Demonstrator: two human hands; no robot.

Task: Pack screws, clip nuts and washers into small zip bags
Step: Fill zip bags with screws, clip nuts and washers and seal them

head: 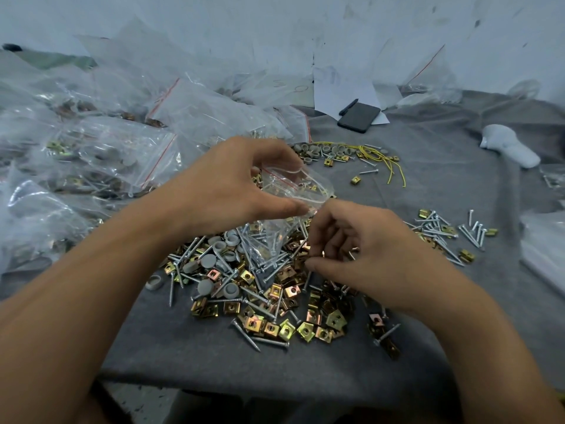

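Grey felt cloth (428,301) covers the desk, and on it, toward the near edge, lies a heap of silver screws (269,341), brass-coloured clip nuts (305,330) and round grey washers (232,289). Above the heap the left hand (226,191) holds a small clear zip bag (293,191) with a red line at its mouth; the thumb and the fingers are curled round the upper part of the bag, one on each side, so that the mouth stands open toward the right. Several screws already hang inside the lower part of the bag, which dangles down to the heap. The right hand (360,255) is just beside the bag, lower and to its right, fingers curled inward with the thumb tip drawn toward them over the clip nuts; a small piece seems to be pinched there, but what it is cannot be told.

Along the left side of the desk lies a mass of filled zip bags (101,154). A smaller scatter of screws and nuts (443,237) lies toward the right edge. Toward the far edge lie yellow wire ties (382,157), a dark phone (359,117) with a pen on white paper, and a white cap (509,145) at the far right.
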